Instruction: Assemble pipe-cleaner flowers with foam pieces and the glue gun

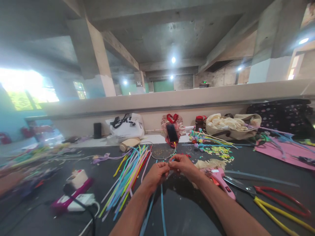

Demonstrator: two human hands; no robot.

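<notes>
My left hand and my right hand meet over the middle of the dark table, fingertips pinched together. What they hold between the fingertips is too small to make out. Blue strips run from below my hands toward the table's near edge. To the left lies a fanned bundle of colored stems, in blue, yellow, pink and red. A pink glue gun rests beside my right forearm, near crumpled beige material.
Scissors with red and yellow handles lie at the right. A power strip with plugs sits at the left. Behind are yellow cut pieces, a white bag, a phone and a pink sheet.
</notes>
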